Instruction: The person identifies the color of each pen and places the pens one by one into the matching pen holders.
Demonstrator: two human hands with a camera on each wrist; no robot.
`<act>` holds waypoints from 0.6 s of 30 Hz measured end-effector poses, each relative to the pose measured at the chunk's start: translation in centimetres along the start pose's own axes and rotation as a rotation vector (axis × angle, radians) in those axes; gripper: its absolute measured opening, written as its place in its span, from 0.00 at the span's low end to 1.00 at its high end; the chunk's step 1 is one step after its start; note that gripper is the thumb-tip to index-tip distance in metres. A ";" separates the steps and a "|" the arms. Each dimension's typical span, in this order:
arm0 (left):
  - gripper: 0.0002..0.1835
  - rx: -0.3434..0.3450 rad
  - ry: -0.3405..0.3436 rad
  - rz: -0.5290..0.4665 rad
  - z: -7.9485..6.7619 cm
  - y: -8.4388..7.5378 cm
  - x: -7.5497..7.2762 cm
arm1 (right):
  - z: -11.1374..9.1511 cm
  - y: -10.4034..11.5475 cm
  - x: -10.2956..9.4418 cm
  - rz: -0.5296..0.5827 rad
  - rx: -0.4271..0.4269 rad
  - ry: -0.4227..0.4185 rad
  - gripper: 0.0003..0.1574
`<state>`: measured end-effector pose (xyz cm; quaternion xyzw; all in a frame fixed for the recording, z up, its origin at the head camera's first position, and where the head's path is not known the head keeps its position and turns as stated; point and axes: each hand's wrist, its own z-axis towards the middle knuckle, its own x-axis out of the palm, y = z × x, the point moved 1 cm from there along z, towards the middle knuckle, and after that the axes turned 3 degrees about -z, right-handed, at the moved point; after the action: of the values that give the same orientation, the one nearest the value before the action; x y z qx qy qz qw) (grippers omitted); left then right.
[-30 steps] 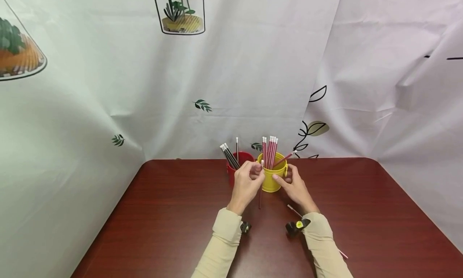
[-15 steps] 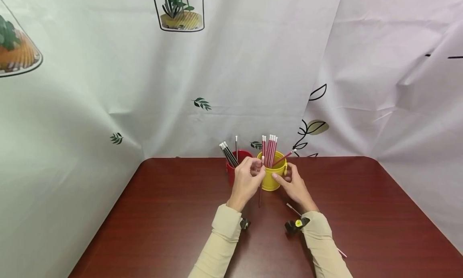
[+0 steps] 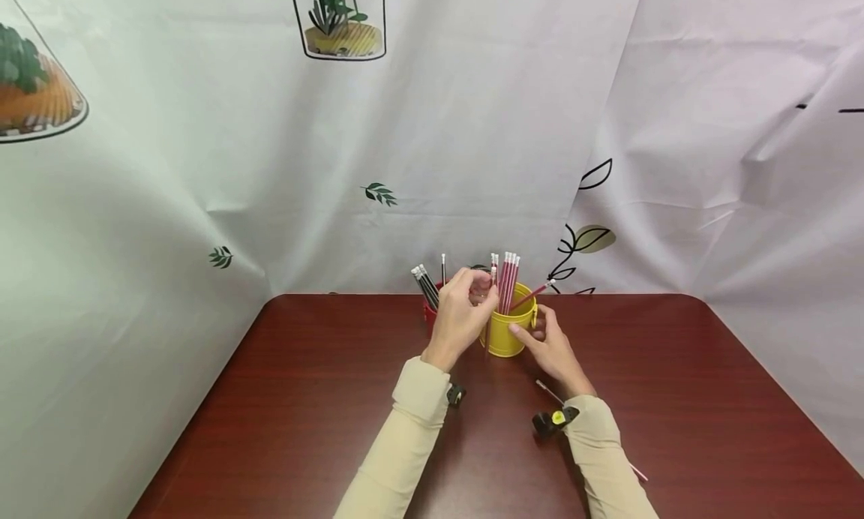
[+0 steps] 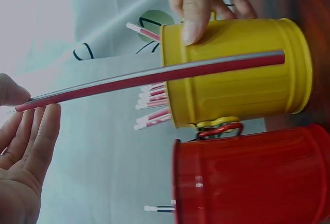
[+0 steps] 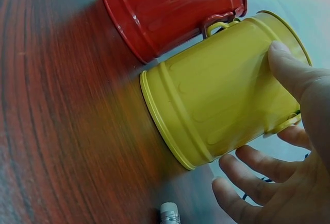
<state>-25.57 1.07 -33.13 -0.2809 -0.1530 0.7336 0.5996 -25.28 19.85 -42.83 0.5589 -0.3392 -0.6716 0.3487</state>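
Observation:
My left hand (image 3: 455, 320) pinches a red pencil (image 4: 154, 77) near its eraser end. The pencil hangs down in front of the yellow bucket (image 3: 508, 337), its lower end below the rim. My right hand (image 3: 555, 354) holds that bucket at its right side, the thumb (image 5: 289, 67) on the wall and the fingers beside the handle. Several red pencils (image 3: 508, 286) stand in the yellow bucket, one leaning right. Left of it is a red bucket (image 4: 247, 177), partly hidden by my left hand in the head view, with several black pencils (image 3: 425, 285).
Another pencil (image 3: 548, 391) lies on the brown table (image 3: 304, 414), partly under my right forearm; its eraser end (image 5: 169, 212) shows in the right wrist view. A printed white cloth (image 3: 472, 144) hangs behind the table.
My left hand has risen slightly and moved away from me, lifting the red pencil closer to the yellow bucket's rim. My right hand stays on the bucket.

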 end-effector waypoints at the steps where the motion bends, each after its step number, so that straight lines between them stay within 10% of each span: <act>1: 0.05 0.008 0.002 0.005 0.3 -0.1 0.0 | 0.0 0.0 0.0 0.002 0.002 0.001 0.45; 18: 0.04 0.074 0.001 -0.006 5.6 -1.5 0.0 | 0.0 0.0 -0.2 -0.022 0.016 0.011 0.46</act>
<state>-27.70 2.02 -27.84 -0.2586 -0.1264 0.7367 0.6119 -25.25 19.97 -42.74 0.5688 -0.3363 -0.6698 0.3387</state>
